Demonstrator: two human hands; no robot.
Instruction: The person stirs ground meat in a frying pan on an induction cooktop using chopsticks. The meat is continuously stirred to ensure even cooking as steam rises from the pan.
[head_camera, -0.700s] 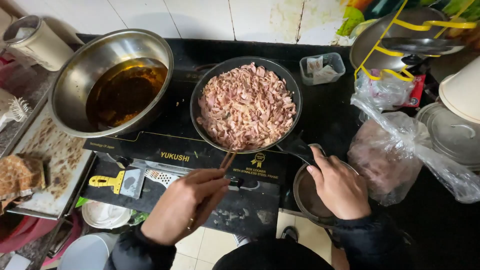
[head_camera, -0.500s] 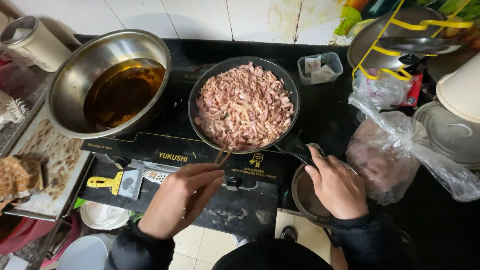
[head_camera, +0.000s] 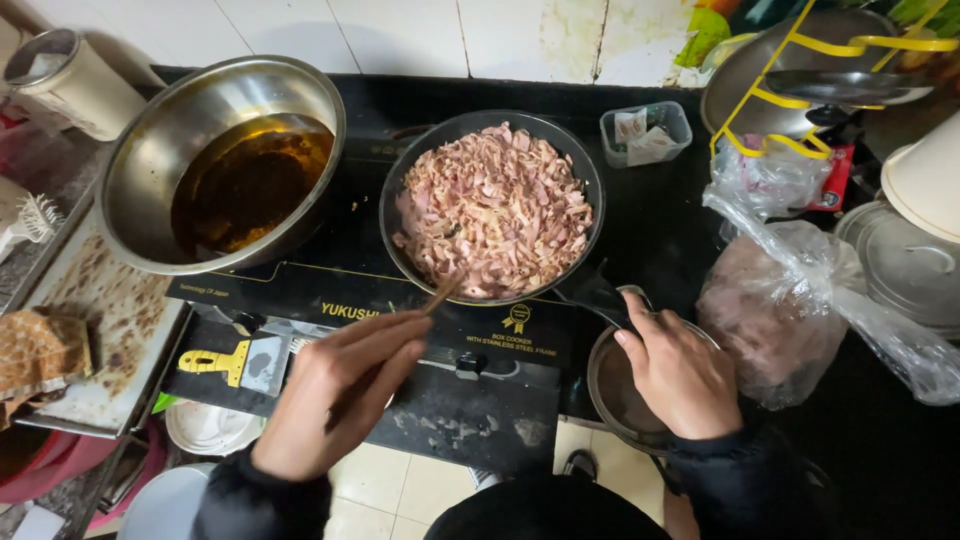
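Fingers (head_camera: 385, 345) of the left hand (head_camera: 335, 395) were curled shut around thin wooden chopsticks (head_camera: 440, 295); the right hand (head_camera: 680, 375) gripped the handle (head_camera: 590, 300) of the dark round frying pan (head_camera: 490, 205) at centre frame. Loaded with soft, moist pink meat shreds (head_camera: 490, 205), it likely handled heavy, best held by that handle. Upper left sat a steel bowl (head_camera: 220, 165) of dark oil.

A clear plastic bag (head_camera: 790, 300) of pinkish contents lay at the counter's right edge; a red packet (head_camera: 832, 178) sat behind it; a small clear tub (head_camera: 647, 133) held white sachets.
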